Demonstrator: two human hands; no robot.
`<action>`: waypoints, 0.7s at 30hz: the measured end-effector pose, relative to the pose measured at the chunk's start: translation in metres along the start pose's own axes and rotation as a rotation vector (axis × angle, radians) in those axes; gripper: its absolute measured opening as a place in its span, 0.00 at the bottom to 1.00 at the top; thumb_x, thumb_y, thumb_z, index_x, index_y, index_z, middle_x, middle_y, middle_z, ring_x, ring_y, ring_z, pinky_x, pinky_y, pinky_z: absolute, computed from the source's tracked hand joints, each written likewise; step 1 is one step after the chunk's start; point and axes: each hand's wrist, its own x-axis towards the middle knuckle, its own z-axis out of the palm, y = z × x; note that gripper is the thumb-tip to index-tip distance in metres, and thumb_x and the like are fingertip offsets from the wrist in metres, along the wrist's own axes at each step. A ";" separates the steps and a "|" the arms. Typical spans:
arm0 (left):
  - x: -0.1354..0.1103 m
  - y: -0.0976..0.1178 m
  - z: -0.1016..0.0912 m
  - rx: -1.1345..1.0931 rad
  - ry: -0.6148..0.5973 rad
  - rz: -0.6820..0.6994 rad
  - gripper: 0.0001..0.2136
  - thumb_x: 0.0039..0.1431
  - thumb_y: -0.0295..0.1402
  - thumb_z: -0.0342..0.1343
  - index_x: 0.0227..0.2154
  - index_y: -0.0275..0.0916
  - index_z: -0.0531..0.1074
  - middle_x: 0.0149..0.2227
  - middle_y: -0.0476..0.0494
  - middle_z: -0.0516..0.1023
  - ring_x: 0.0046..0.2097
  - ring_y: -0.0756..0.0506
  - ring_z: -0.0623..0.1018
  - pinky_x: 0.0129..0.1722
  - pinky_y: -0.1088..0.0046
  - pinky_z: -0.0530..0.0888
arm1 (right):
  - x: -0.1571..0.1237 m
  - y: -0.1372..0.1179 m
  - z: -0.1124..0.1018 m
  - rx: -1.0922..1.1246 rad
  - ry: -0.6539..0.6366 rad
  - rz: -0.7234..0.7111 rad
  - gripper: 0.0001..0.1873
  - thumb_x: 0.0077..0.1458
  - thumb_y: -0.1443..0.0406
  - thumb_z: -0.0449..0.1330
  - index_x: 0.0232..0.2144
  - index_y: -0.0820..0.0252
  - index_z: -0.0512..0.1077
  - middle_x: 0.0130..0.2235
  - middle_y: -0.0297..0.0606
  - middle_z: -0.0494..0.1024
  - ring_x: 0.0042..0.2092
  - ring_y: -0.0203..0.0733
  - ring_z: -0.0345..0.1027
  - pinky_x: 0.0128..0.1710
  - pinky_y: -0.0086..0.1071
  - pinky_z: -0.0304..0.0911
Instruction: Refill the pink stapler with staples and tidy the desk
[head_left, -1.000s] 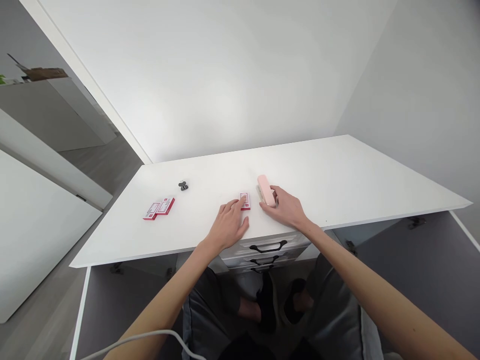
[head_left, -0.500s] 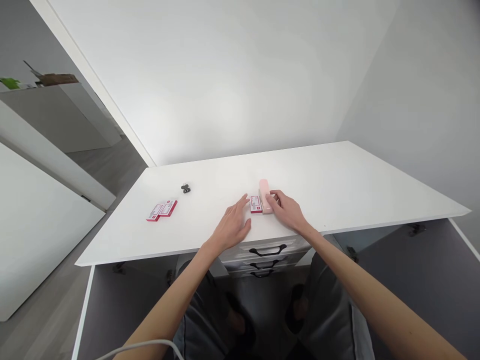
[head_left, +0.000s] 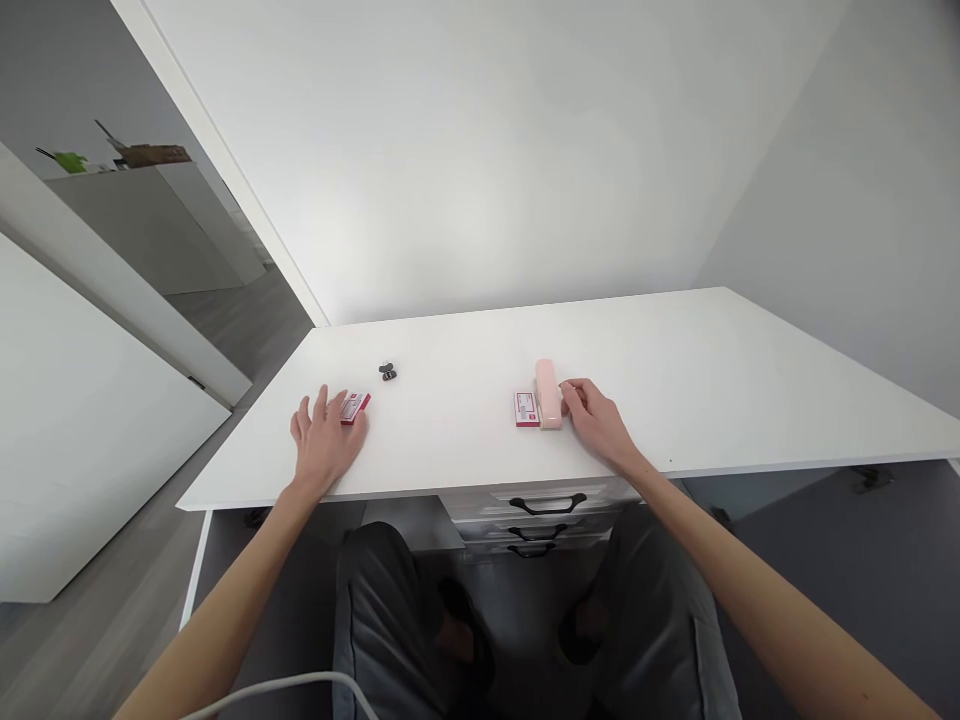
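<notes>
My left hand (head_left: pixel 327 440) is spread over the small red-and-white boxes on the left of the white tabletop. One box (head_left: pixel 354 407) shows between its thumb and fingers; the box beside it is hidden under the hand. Whether the fingers touch them I cannot tell. On the right, a pink stapler (head_left: pixel 548 393) lies lengthwise, with another red-and-white box (head_left: pixel 526 409) flat against its left side. Just right of the stapler rests my right hand (head_left: pixel 595 418), its fingers curled in with nothing visible in them.
Small black clips (head_left: pixel 388 371) lie toward the back left of the white tabletop (head_left: pixel 450 400). A wall rises behind it. Below the front edge are drawers with black handles (head_left: pixel 548 504). A white cable (head_left: pixel 285 683) crosses near my left forearm.
My left hand has moved left, from beside the box at the stapler to the boxes on the left. My right hand has come off the stapler, to its right side. The view has shifted slightly.
</notes>
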 end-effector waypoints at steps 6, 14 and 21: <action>-0.021 0.017 -0.001 -0.028 -0.154 0.073 0.29 0.71 0.49 0.42 0.69 0.44 0.66 0.73 0.36 0.62 0.70 0.26 0.61 0.67 0.39 0.59 | -0.001 -0.003 0.000 -0.008 -0.012 0.019 0.24 0.70 0.45 0.47 0.48 0.53 0.72 0.39 0.38 0.84 0.43 0.49 0.76 0.46 0.41 0.64; -0.034 0.078 0.010 -0.151 -0.184 0.394 0.26 0.69 0.49 0.52 0.67 0.53 0.68 0.66 0.38 0.69 0.59 0.32 0.71 0.62 0.45 0.68 | 0.000 -0.003 0.000 -0.012 -0.015 0.014 0.23 0.69 0.46 0.49 0.47 0.53 0.72 0.39 0.39 0.84 0.43 0.49 0.77 0.45 0.41 0.65; -0.018 0.073 0.008 -0.330 -0.341 0.446 0.36 0.65 0.55 0.57 0.72 0.50 0.59 0.61 0.40 0.75 0.58 0.36 0.75 0.59 0.54 0.72 | 0.001 -0.002 0.000 -0.017 -0.018 0.013 0.19 0.68 0.49 0.50 0.49 0.53 0.71 0.40 0.38 0.84 0.43 0.49 0.78 0.45 0.41 0.65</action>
